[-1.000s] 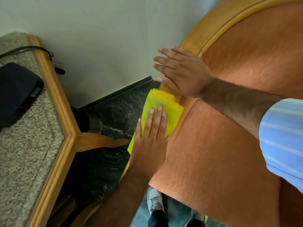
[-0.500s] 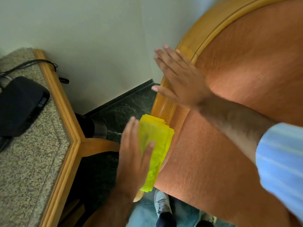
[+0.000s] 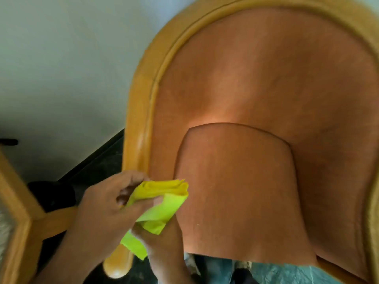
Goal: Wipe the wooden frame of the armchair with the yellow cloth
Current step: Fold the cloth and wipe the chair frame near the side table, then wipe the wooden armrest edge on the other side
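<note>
The armchair fills the right of the view: orange upholstery inside a curved light wooden frame that runs from the top down its left side to a rounded arm end. Both my hands hold the folded yellow cloth just in front of the left arm of the frame, off the wood. My left hand grips its upper folded part between thumb and fingers. My right hand comes up from below and pinches the cloth's lower edge.
A wood-edged side table with a stone top stands at the left, close to the chair arm. A white wall with dark skirting is behind. Dark green stone floor shows between table and chair, and my feet below the seat.
My right hand left the chair frame and came down to the cloth. The left hand lifted the cloth off the arm and now grips it. The view swung right and up over the chair.
</note>
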